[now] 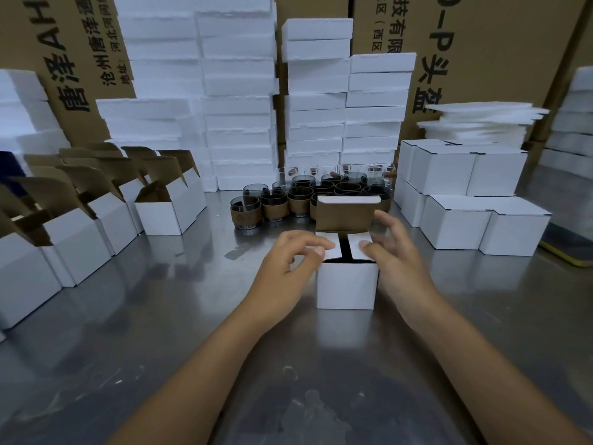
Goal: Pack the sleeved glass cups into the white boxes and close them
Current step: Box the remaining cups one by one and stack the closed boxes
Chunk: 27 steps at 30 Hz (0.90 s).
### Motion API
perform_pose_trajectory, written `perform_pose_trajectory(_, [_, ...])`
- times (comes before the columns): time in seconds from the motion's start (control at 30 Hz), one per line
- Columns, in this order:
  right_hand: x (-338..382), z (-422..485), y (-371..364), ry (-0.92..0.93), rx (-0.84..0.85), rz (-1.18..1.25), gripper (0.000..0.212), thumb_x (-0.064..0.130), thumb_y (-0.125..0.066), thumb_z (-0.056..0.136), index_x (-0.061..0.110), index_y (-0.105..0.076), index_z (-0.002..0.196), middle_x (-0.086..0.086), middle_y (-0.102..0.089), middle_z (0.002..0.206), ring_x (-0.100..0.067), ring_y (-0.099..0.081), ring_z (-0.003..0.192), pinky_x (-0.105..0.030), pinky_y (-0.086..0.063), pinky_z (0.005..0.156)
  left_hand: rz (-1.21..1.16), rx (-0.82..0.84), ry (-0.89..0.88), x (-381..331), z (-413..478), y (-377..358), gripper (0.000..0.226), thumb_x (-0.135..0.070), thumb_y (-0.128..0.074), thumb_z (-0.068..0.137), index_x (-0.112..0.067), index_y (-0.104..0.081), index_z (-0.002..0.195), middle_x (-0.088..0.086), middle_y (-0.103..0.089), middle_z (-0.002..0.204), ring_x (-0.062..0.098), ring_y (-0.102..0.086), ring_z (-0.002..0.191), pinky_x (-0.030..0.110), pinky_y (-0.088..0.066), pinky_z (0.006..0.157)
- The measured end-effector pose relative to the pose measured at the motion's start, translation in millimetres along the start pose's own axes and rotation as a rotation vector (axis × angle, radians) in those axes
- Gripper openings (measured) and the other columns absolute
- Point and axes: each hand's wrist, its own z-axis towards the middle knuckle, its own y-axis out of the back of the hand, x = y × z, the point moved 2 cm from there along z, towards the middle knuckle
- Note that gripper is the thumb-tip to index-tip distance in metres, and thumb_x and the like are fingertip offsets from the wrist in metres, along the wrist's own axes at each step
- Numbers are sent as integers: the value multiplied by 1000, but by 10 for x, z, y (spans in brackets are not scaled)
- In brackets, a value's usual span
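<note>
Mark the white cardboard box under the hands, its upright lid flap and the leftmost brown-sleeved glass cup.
white cardboard box [346, 285]: head view, front wall.
upright lid flap [345, 216]: head view, brown inner face.
brown-sleeved glass cup [245, 218]: head view, sleeve.

The white box [346, 285] in front of you stands upright, its lid flap [345, 215] raised at the back, brown inside. Its two side flaps [333, 248] are folded in over the mouth with a dark gap between them (what's inside doesn't show). Your left hand [288, 252] rests on the left flap, your right hand [390, 248] on the right. Just behind, the sleeved glass cups [308, 197] stand clustered upright, dark glass in brown sleeves. Open white boxes [160, 216] stand in rows at your left, and closed white boxes [455, 223] are stacked at your right.
</note>
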Motion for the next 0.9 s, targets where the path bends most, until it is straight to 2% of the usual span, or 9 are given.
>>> perform_pose_trajectory(0.1, [-18, 5, 0, 29, -8, 3, 32, 1, -54, 91, 33, -55, 92, 22, -69, 77, 7, -63, 73, -11, -48, 63, -118, -3, 83, 18, 22, -16, 11, -26, -54, 93, -36, -51, 97, -14, -54, 113, -3, -56, 98, 22, -39, 86])
perform_pose_trajectory(0.17, [-23, 4, -2, 31, -10, -10, 28, 2, -55, 91, 29, -56, 84, 18, -69, 78, 6, -63, 73, -14, -49, 60, -162, -21, 92, 25, 38, -18, 24, -25, -57, 92, -41, -44, 103, -14, -50, 119, -1, -56, 102, 25, -42, 91])
perform_pose_trajectory(0.27, [-27, -6, -6, 2, -26, 2, 27, 5, -53, 92, 28, -57, 78, 17, -68, 79, 1, -62, 70, -15, -46, 56, -147, 19, 79, 15, 39, -22, 33, -27, -54, 93, -55, -46, 109, -19, -48, 125, -14, -51, 105, 20, -40, 94])
perform_pose_trajectory(0.4, [8, -3, -12, -115, -101, 72, 35, 12, -41, 95, 26, -64, 72, 9, -68, 90, -4, -61, 82, -19, -45, 69, -201, 60, 127, 25, 8, -25, 23, -30, -42, 99, -46, -58, 104, -22, -60, 115, -12, -51, 105, 1, -36, 74])
perform_pose_trajectory(0.47, [32, -16, -20, -119, -86, 18, 32, 28, -39, 99, 26, -65, 80, 7, -66, 101, -6, -58, 95, -25, -43, 83, -204, 62, 115, -11, -11, -19, 26, -50, -34, 96, -44, -56, 108, -31, -59, 110, -17, -49, 105, -4, -33, 74])
perform_pose_trajectory(0.53, [60, -76, -49, -49, -19, -42, 38, 56, -35, 93, 29, -62, 90, 13, -63, 100, 4, -57, 93, -19, -43, 83, -205, 61, 79, -36, -23, -17, 43, -67, -31, 82, -42, -54, 109, -38, -57, 104, -20, -48, 102, -4, -32, 78])
perform_pose_trajectory(0.63, [110, -177, -98, 57, 70, -127, 47, 72, -43, 70, 35, -54, 97, 24, -58, 93, 19, -52, 78, -2, -39, 67, -206, 38, 59, -6, -10, -21, 46, -71, -44, 72, -42, -52, 107, -34, -58, 97, -11, -53, 100, 11, -41, 87])
perform_pose_trajectory(0.77, [101, -193, -120, 102, 71, -228, 51, 61, -49, 66, 32, -50, 108, 18, -56, 99, 12, -52, 76, -5, -40, 64, -176, 13, 40, 19, 5, -22, 38, -63, -49, 76, -40, -52, 106, -23, -62, 103, 5, -55, 110, 42, -40, 104])
perform_pose_trajectory(0.9, [95, -186, -126, 123, 69, -242, 43, 57, -52, 70, 34, -50, 106, 12, -56, 104, -3, -56, 90, -16, -46, 74, -192, 14, 37, 29, 16, -5, 34, -59, -53, 80, -37, -53, 106, -20, -63, 103, 4, -57, 106, 33, -46, 94])
